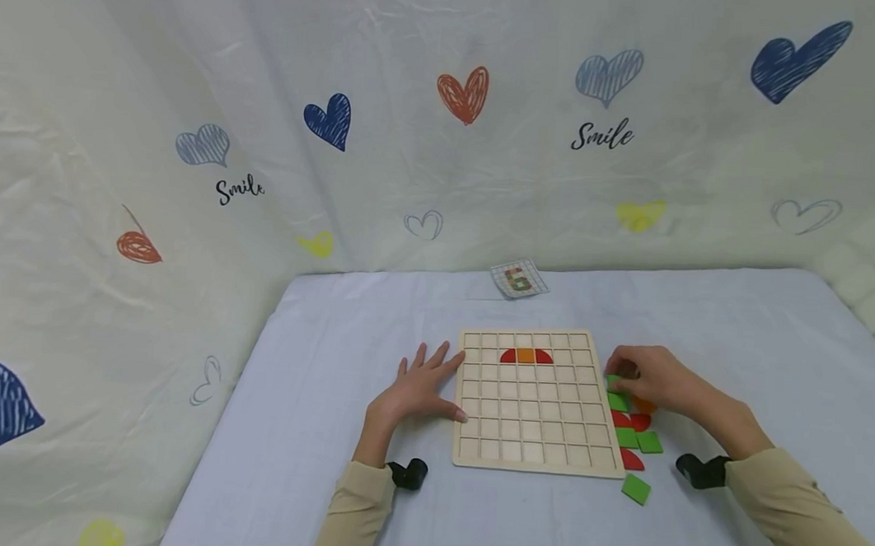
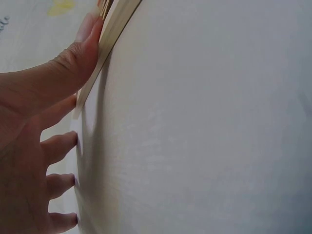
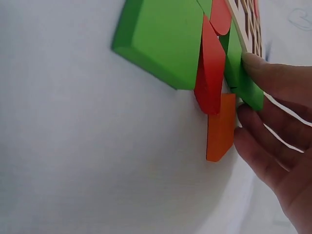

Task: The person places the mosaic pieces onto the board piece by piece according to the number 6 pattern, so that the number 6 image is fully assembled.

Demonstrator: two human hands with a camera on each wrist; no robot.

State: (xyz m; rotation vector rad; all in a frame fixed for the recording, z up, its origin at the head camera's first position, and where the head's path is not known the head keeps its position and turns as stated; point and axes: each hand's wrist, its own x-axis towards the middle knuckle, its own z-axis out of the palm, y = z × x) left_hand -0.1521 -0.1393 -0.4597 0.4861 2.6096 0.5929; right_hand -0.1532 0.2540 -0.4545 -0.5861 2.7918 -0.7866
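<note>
While the green tile (image 1: 614, 384) is pinched between the thumb and fingers of the right hand (image 1: 655, 377), it is placed right of centre in the head view, just beside the right edge of the grid board (image 1: 525, 452); whether the edge is touched can't be told. Tile is reached from its right, so the board lies leftward past the fingertips; right hand is clearly nearer. No long axis to be read: face looks square, flat, smooth, thick-edged, probably painted wood. Below it, down the board's right edge, more pieces are strewn: green squares (image 1: 649, 442), red rounded wedges (image 1: 631, 460) and an orange piece (image 1: 644, 406) partly hidden by the hand. Board is pale wood, squarish, divided by thin raised ribs; near its top, an orange square (image 1: 525, 355) is seated between two red quarter-rounds (image 1: 544, 357). Board's left edge is touched by the left hand (image 1: 418, 389), fingers spread. Beyond the top edge, a printed card (image 1: 519, 278) is laid on the white, faintly creased cloth (image 1: 313, 382).
</note>
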